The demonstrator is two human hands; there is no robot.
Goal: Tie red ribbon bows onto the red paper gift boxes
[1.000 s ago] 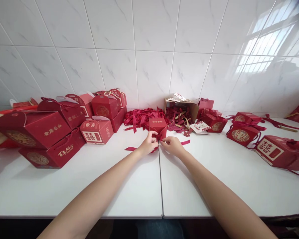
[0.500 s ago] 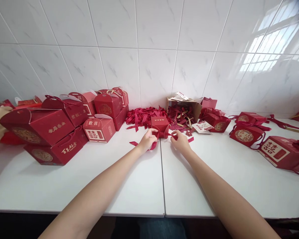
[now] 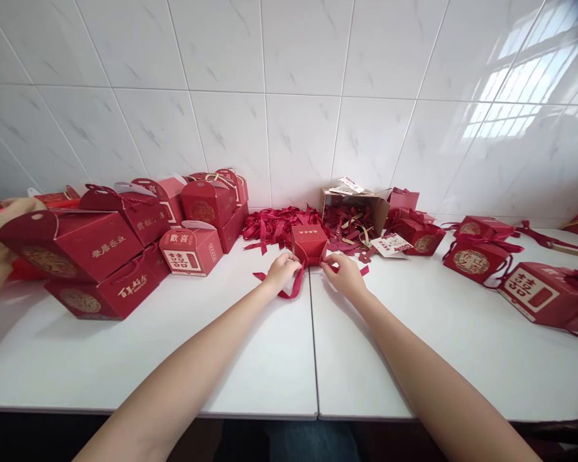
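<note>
A small red gift box (image 3: 309, 239) with gold lettering stands at the table's middle seam. My left hand (image 3: 282, 272) is closed at its lower left front, pinching a dark red ribbon (image 3: 297, 287) that loops down onto the table. At the box's right front corner my right hand (image 3: 343, 273) is closed on the ribbon too; a short end shows beyond its fingers. The stretch of ribbon along the front of the box is hard to make out.
Stacked red gift boxes (image 3: 110, 244) stand to the left, where another person's hand (image 3: 9, 221) reaches in. Behind lie a heap of ribbons (image 3: 279, 224) and an open carton (image 3: 379, 212) with ribbon pieces. Ribbon-tied boxes (image 3: 534, 295) are at the right.
Both hands have drawn slightly closer to the box's front corners, and the ribbon has come down from across its front. The other person's hand at the left has shifted a little inward.
</note>
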